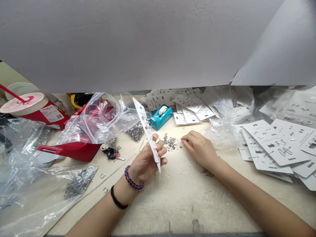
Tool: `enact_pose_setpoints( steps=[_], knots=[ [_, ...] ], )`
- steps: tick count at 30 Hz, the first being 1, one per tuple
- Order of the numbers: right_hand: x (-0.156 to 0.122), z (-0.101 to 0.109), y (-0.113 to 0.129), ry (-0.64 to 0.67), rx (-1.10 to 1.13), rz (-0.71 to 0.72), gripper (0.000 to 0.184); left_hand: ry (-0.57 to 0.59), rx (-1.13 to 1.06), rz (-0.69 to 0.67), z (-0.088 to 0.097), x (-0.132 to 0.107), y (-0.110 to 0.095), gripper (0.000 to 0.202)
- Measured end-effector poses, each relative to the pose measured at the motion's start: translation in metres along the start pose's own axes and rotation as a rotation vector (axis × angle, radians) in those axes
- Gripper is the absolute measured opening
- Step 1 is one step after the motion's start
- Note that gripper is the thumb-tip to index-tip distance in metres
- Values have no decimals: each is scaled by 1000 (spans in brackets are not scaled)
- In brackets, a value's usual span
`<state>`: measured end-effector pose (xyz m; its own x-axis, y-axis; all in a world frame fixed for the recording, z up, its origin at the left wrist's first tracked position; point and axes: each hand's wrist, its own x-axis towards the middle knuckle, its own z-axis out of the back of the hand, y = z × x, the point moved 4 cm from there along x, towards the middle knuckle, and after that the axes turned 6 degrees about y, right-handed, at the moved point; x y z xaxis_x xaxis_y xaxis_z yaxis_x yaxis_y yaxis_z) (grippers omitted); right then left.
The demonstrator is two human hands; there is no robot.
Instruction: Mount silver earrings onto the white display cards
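Left hand clamps a white display card, edge-on, silver pieces pinned. Right hand touches the silver pile, grip unclear.

A pale table carried a small heap of metal pieces at its middle, with a teal tape dispenser just behind. White cards lay stacked at right; clear bags, a red box, keys and a cup crowded the left.
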<state>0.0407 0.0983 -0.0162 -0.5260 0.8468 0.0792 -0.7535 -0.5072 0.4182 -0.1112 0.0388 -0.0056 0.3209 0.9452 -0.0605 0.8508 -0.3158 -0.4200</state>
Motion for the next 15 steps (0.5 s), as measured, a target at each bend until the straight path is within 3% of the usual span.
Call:
enact_pose_setpoints(
  steps=[6, 12, 15],
  knots=[
    [21, -3, 8, 163, -169, -69, 19, -30, -46, 7, 4, 0, 2, 27],
    [26, -2, 17, 153, -186, -56, 17, -78, -148, 67, 3, -3, 8, 30],
    [12, 7, 30, 121, 4, 11, 15, -68, -166, 87, 1, -5, 13, 27]
  ],
)
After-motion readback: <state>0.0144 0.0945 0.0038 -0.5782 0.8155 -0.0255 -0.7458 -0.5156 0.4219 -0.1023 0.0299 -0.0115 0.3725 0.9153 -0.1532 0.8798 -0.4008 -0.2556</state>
